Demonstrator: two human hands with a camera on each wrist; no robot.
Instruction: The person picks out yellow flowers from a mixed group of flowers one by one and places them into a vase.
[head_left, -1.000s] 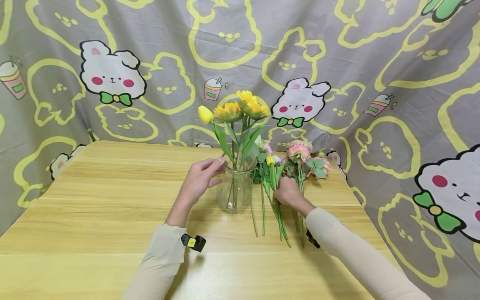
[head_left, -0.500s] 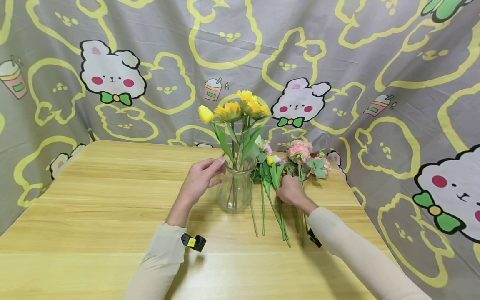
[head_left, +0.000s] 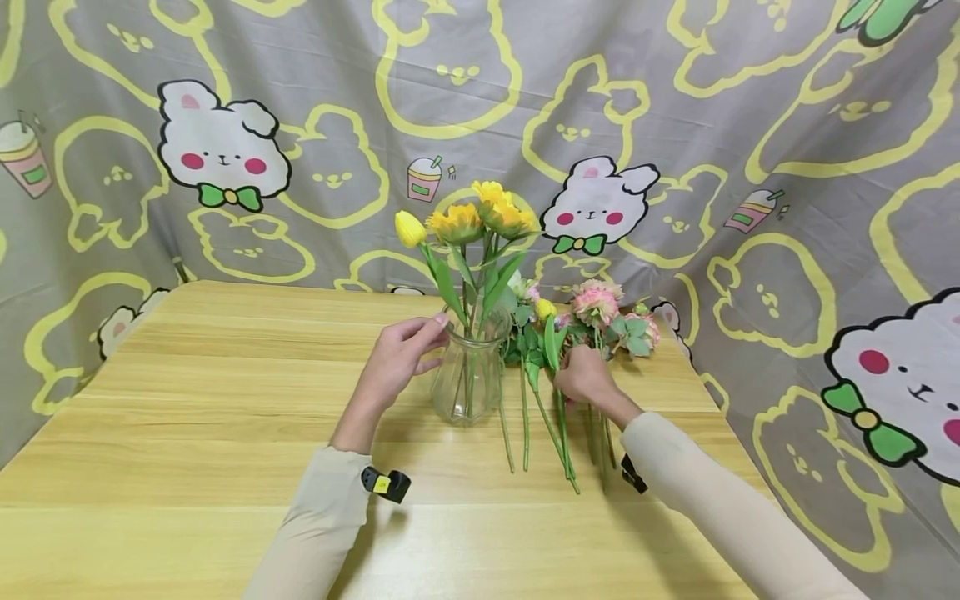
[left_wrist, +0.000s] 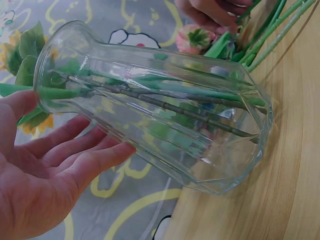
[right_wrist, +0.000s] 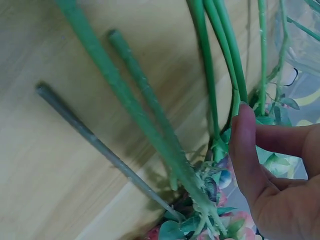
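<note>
A clear glass vase stands upright on the table, holding a yellow tulip and sunflower-like yellow blooms. My left hand rests against its left side, fingers fairly straight and thumb at the rim; the left wrist view shows the same hand beside the glass. To the right of the vase, my right hand pinches the stem of another yellow tulip, whose bloom stands slightly above the pile. In the right wrist view, thumb and forefinger of this hand meet at the green stem.
Pink blooms and several loose stems lie on the wooden table around my right hand. A grey curtain with rabbit prints hangs behind and along the sides.
My right hand has shifted slightly right, and the tulip bloom by it has risen a little and moved slightly right. My left hand and the vase stay in place.
</note>
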